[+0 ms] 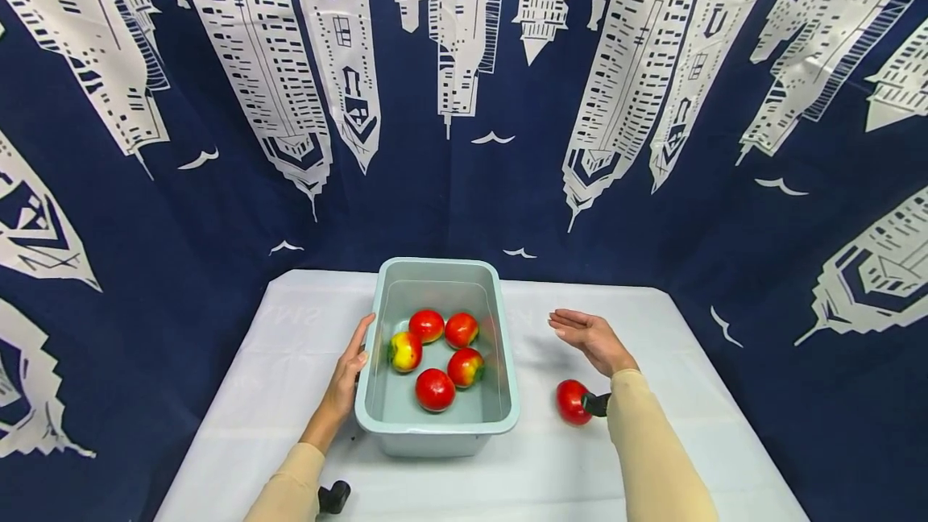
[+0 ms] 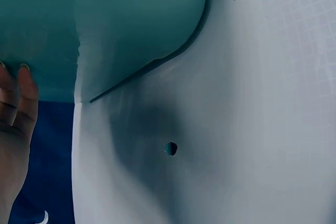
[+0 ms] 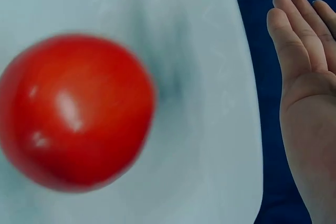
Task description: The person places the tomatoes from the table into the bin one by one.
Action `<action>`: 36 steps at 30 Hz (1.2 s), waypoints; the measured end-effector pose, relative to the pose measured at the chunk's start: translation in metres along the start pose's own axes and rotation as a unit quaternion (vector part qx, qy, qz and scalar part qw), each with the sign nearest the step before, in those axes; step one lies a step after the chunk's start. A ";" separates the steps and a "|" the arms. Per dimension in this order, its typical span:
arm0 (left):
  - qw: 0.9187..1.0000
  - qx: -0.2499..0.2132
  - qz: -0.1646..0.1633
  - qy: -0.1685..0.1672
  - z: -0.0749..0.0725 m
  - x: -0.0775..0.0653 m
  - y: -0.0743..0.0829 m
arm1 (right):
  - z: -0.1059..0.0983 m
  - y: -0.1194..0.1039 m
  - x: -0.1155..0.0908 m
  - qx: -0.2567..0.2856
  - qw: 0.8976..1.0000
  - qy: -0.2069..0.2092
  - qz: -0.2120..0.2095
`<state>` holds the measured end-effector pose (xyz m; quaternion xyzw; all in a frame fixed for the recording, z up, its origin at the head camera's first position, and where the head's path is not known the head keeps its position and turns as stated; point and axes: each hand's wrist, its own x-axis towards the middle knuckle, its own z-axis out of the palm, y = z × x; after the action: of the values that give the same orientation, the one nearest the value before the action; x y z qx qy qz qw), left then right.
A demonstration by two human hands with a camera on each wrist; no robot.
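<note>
A pale grey-green plastic bin (image 1: pixel 438 423) stands on the table and holds several glossy red round fruits (image 1: pixel 435 390), some with yellow-green patches. Their exact kind is hard to tell. My left hand (image 1: pixel 345 377) rests against the bin's left wall, its fingers extended along the outside. Fingertips of that hand (image 2: pixel 17 98) touch the wall in the left wrist view. My right hand (image 1: pixel 590 341) is held over the table to the right of the bin, fingers straight and together, holding nothing. A single red fruit (image 1: pixel 573 403) lies beneath the right wrist, partly covered by the wrist camera.
The table (image 1: pixel 580 474) wears a white cloth. Behind it and at both sides hangs a dark blue curtain (image 1: pixel 449 208) printed with white buildings and birds. A black wrist camera (image 1: pixel 333 498) juts from the left sleeve. One small dark speck (image 2: pixel 170 148) shows near the bin.
</note>
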<state>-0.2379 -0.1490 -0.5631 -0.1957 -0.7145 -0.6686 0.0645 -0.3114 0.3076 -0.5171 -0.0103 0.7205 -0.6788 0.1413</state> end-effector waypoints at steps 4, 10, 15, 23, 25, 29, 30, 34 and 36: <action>1.000 0.001 0.003 0.007 0.000 0.001 -0.001 | -0.004 0.009 -0.005 -0.004 1.000 0.000 0.011; 1.000 0.001 0.004 0.005 0.003 -0.001 -0.004 | -0.013 0.032 -0.022 -0.025 0.999 0.011 0.024; 1.000 -0.004 0.005 0.006 0.005 -0.001 -0.004 | -0.022 0.058 -0.039 -0.028 0.998 0.018 0.046; 1.000 0.003 0.010 0.016 0.003 0.002 -0.002 | -0.030 0.083 -0.058 0.005 0.999 0.021 0.047; 1.000 0.002 0.010 0.013 0.003 0.002 -0.002 | -0.030 0.088 -0.063 0.026 0.998 0.009 0.050; 1.000 0.003 0.010 0.012 0.002 0.002 -0.002 | -0.030 0.095 -0.068 0.067 0.996 0.000 0.056; 1.000 0.002 0.009 0.013 0.002 0.002 -0.002 | -0.030 0.097 -0.068 0.072 0.996 -0.004 0.055; 1.000 0.005 0.009 0.012 0.001 0.002 -0.002 | -0.029 0.100 -0.068 0.077 0.995 -0.003 0.057; 1.000 0.005 0.008 0.007 0.001 0.002 -0.002 | -0.029 0.101 -0.068 0.075 0.996 -0.002 0.056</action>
<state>-0.2402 -0.1480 -0.5641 -0.1965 -0.7154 -0.6661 0.0761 -0.2347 0.3577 -0.6019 0.0395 0.6666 -0.7221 0.1809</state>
